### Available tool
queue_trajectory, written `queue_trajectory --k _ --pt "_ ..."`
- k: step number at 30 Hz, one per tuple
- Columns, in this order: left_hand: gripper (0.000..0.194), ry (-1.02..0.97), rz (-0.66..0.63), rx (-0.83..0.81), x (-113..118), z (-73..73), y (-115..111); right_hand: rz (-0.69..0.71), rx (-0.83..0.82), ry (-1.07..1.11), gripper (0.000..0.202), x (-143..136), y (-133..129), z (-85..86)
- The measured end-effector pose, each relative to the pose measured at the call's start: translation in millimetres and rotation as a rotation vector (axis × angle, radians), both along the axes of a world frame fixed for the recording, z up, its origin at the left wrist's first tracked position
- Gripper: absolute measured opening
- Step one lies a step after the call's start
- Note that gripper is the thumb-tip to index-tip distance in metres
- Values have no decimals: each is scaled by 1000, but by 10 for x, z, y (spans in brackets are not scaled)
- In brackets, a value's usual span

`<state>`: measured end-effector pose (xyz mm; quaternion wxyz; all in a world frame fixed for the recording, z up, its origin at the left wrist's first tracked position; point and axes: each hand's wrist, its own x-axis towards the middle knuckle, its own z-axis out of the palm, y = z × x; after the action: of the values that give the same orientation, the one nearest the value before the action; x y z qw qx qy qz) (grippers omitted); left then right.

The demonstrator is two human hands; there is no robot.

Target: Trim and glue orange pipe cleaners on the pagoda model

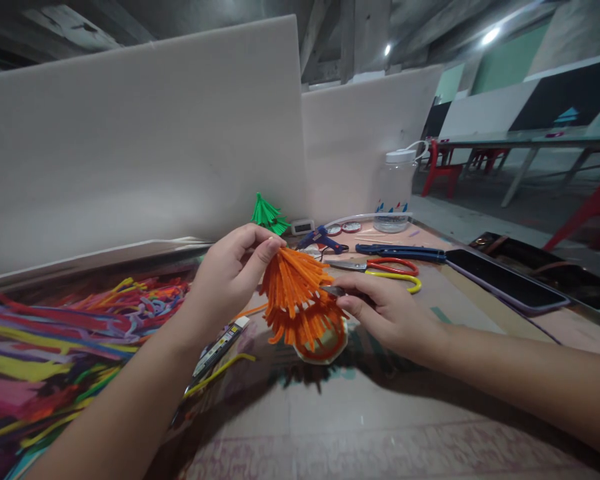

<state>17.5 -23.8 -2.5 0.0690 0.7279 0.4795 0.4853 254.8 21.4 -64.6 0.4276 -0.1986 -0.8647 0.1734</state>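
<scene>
An orange pipe-cleaner tree (295,280), made of two fringed tiers, hangs tilted above the table. My left hand (240,263) is closed on its tip, thumb and forefinger pinched together. At the tree's right side my right hand (380,307) is closed around a small metal tool (334,291); the fingers hide most of it, so I cannot tell its kind. The tool's grey end touches or overlaps the upper tier's fringe. Below the tree shows a round pale piece (325,353) with an orange ring on it, partly covered by the fringe.
Loose coloured pipe cleaners (80,347) cover the left side. Behind stand a green pipe-cleaner tree (269,215), a blue glue gun (323,239) and a clear bottle (395,190). Scissors (380,265), a blue cutter (400,251) and a phone (505,280) lie rightward.
</scene>
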Motion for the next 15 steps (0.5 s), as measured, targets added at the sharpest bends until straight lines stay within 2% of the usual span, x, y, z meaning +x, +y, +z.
queue_trajectory --k 4,7,10,15 --pt "27 -23 33 61 -1 15 -4 -14 -19 2 21 24 -24 3" --pt "23 30 66 173 -3 4 8 13 -13 -7 23 42 -39 -3" --pt "22 88 44 224 -17 -26 43 39 -74 -20 25 21 -37 -29" --pt "28 26 -43 54 -108 -12 83 52 -358 -33 21 -73 -45 -63"
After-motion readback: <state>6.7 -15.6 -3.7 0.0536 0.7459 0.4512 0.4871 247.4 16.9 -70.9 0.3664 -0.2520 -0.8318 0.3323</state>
